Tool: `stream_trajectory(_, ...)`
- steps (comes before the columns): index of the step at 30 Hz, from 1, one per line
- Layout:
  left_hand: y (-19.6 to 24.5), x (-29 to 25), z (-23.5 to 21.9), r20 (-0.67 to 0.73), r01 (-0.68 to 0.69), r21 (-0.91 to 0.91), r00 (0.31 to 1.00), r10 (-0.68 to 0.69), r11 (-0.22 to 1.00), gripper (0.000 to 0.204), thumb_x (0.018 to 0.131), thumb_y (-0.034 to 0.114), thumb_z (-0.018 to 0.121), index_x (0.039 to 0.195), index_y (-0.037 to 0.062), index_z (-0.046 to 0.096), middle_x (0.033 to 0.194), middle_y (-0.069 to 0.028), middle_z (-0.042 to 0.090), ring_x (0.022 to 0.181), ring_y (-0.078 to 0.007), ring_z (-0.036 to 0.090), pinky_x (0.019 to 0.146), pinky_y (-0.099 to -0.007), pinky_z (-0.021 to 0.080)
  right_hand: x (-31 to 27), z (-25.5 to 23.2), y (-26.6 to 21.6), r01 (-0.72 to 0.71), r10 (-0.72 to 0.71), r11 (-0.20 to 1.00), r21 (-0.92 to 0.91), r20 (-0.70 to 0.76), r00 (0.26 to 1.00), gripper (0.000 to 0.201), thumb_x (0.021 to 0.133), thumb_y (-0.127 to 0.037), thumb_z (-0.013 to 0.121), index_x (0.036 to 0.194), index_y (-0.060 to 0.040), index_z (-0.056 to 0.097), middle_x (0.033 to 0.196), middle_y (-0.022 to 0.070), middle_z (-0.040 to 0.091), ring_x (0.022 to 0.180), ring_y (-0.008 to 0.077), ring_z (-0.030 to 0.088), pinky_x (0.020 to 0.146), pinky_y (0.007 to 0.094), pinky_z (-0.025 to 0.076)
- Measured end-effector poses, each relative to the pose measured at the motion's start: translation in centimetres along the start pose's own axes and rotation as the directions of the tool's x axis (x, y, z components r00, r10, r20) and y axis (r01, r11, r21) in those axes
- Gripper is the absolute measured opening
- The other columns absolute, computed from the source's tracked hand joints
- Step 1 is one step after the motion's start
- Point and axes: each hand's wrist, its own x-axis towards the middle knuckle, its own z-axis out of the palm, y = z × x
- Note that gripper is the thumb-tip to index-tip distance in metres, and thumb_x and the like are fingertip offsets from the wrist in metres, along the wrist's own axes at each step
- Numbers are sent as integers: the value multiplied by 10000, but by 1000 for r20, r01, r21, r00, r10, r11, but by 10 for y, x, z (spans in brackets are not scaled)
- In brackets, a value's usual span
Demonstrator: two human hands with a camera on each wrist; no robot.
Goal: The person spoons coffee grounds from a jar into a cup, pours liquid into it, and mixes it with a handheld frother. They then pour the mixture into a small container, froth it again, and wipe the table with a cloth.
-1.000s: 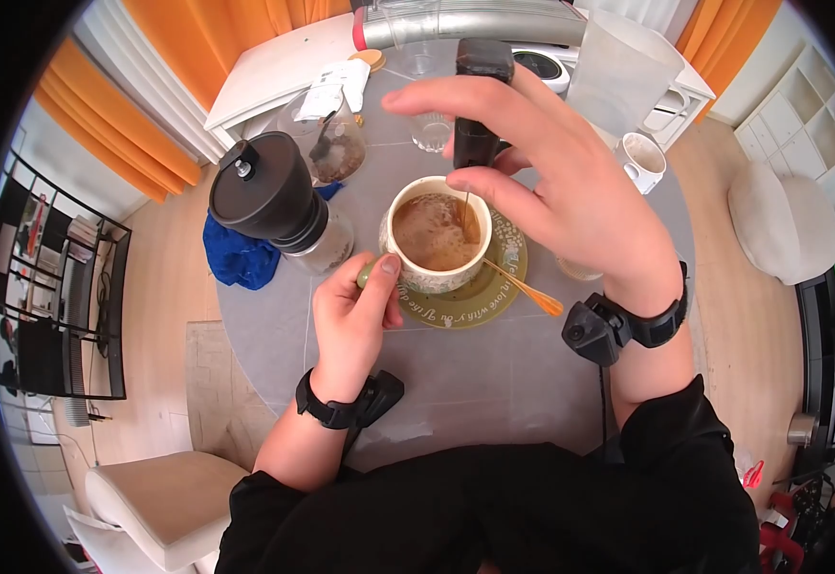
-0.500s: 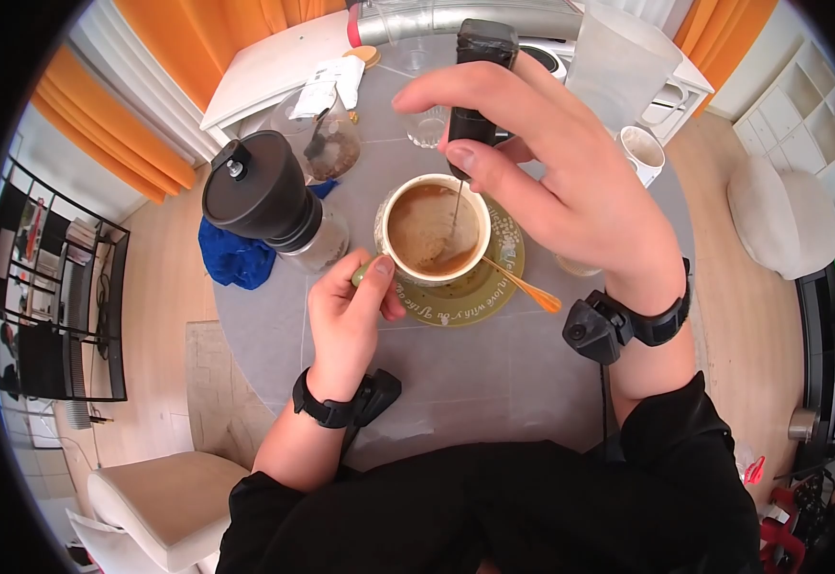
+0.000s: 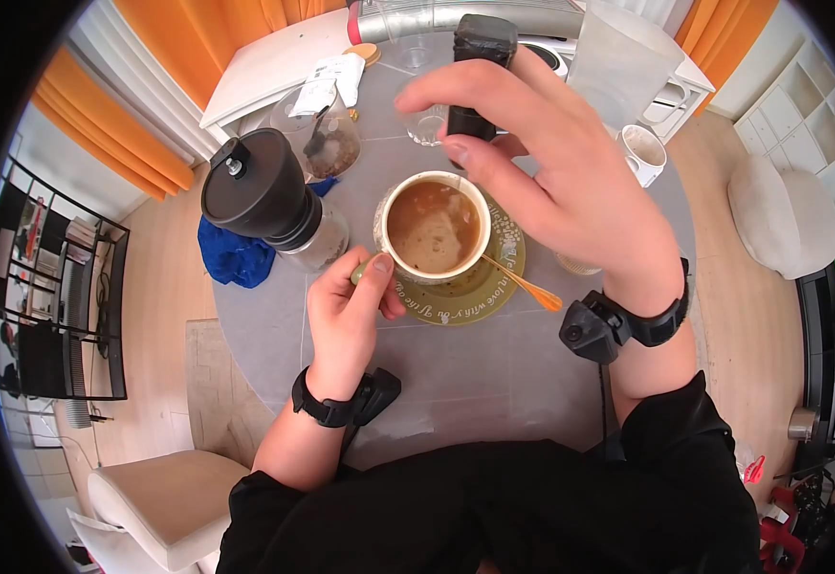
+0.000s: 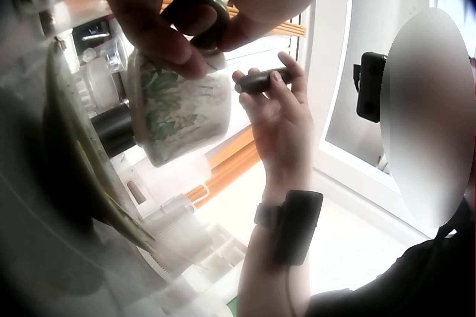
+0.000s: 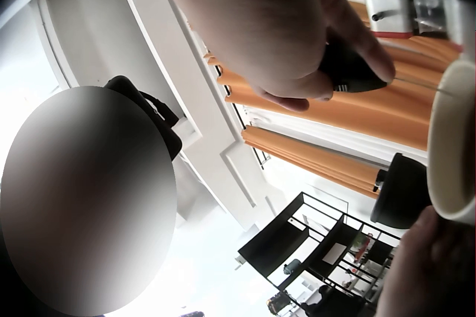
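Observation:
In the head view a cup [image 3: 432,278] of milky brown coffee [image 3: 429,228] is above an olive saucer [image 3: 480,306] with white lettering. My left hand [image 3: 344,304] grips the cup's green handle. The left wrist view shows a leafy pattern on the cup and a gap between it and the saucer. Over the cup's far right rim, my right hand [image 3: 561,172] holds a black handheld milk frother [image 3: 483,40] upright between thumb and fingers. Its thin metal shaft points at the cup in the right wrist view; its tip is hidden.
A spoon [image 3: 536,292] with an orange handle lies on the saucer. Left of the cup stands a black coffee grinder [image 3: 255,187] beside a blue cloth [image 3: 231,253]. Behind are a glass jar [image 3: 329,148] and a clear tumbler [image 3: 424,124]. A white mug [image 3: 642,153] and a pitcher [image 3: 623,67] stand right.
The frother has risen slightly; its shaft, earlier seen dipping into the swirling coffee, no longer shows there in the head view. The coffee's surface looks calmer. The left hand keeps its grip.

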Motion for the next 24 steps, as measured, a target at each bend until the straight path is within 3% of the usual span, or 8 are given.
stream_trajectory(4, -2, 1, -1, 10, 2, 9, 1000, -2, 1000, 278, 1036, 219, 535, 862, 17, 612, 777, -47, 620, 595, -134, 590, 545, -260, 461, 1, 12, 0, 38, -35, 992, 121, -28, 999, 316, 902, 30, 597, 1190, -82, 666, 1137, -14, 675, 882, 177, 568, 700, 284, 563)
stream_trajectory(11, -1, 0, 0, 3, 11, -3, 1000, -11, 1000, 279, 1036, 223, 538, 863, 16, 614, 780, -49, 622, 591, -136, 590, 542, -261, 458, -1, 5, -3, 54, -58, 992, 115, 25, 998, 292, 893, 13, 616, 1163, -80, 674, 1117, -16, 669, 841, 166, 557, 686, 269, 540)
stream_trajectory(14, 1, 0, 0, -2, 12, -4, 1000, -12, 1000, 282, 1036, 224, 538, 861, 16, 613, 783, -50, 624, 589, -136, 591, 542, -262, 458, 1, 1, -1, 21, -22, 999, 33, 18, 1000, 298, 891, 30, 611, 1159, -81, 678, 1097, -3, 664, 850, 169, 571, 694, 275, 546)
stream_trajectory(16, 0, 0, 1, -3, 11, -4, 1000, -11, 1000, 284, 1035, 226, 539, 857, 17, 612, 772, -50, 623, 585, -134, 589, 541, -259, 456, 0, 3, 1, 25, -28, 998, -55, -66, 997, 316, 890, 45, 610, 1166, -89, 684, 1073, 19, 659, 884, 170, 605, 707, 282, 553)
stream_trajectory(20, 0, 0, 1, 1, 13, 2, 1000, -13, 1000, 288, 1036, 230, 538, 849, 22, 609, 747, -46, 616, 579, -130, 586, 540, -256, 452, 2, 10, -2, 28, -33, 998, -54, -84, 996, 330, 893, 56, 609, 1175, -97, 688, 1071, 43, 659, 929, 175, 629, 732, 294, 557)
stream_trajectory(22, 0, 0, 1, 0, 11, 3, 1000, -11, 1000, 295, 1038, 234, 535, 839, 27, 604, 726, -43, 610, 574, -127, 583, 538, -253, 448, 3, 14, -3, 84, -77, 992, 97, -80, 994, 317, 887, 33, 630, 1167, -101, 696, 1043, 40, 664, 919, 178, 630, 733, 302, 548)
stream_trajectory(24, 2, 0, 2, 0, 11, -2, 1000, -11, 1000, 297, 1038, 234, 533, 836, 28, 603, 723, -44, 610, 573, -127, 583, 537, -252, 448, 2, 10, -5, 88, -84, 990, 112, -38, 996, 308, 884, 23, 638, 1158, -101, 699, 1026, 36, 668, 912, 179, 628, 730, 305, 543)
